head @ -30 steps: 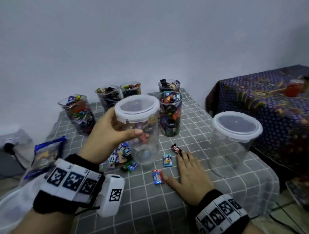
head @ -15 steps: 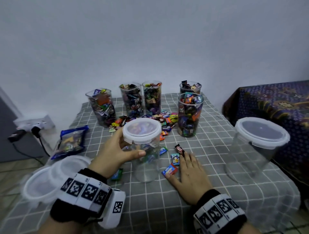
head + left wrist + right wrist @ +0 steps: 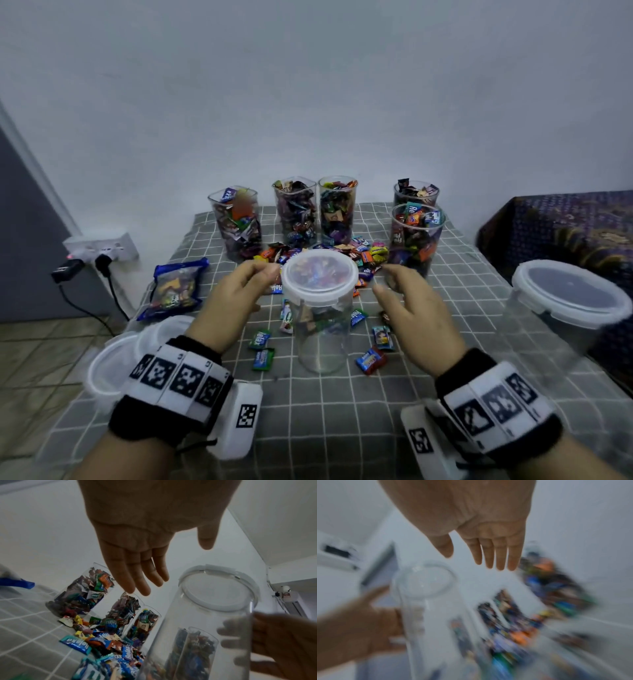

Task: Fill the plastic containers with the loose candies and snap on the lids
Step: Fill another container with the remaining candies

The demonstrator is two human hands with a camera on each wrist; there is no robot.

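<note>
"Relaxa" is showing on blue candy wrappers (image 3: 75, 644) lying beside the clear lidded container (image 3: 197, 622), other print staying unreadable.

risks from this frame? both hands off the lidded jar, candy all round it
1. The tall clear container stands empty with its lid on; it looks light and top-heavy, so the left hand or right hand closing in could tip it.
2. Loose candies lie right by its base; a shifted container could end up resting crooked on one.
3. Open filled cups stand close behind; a wide reach could knock one over.
</note>
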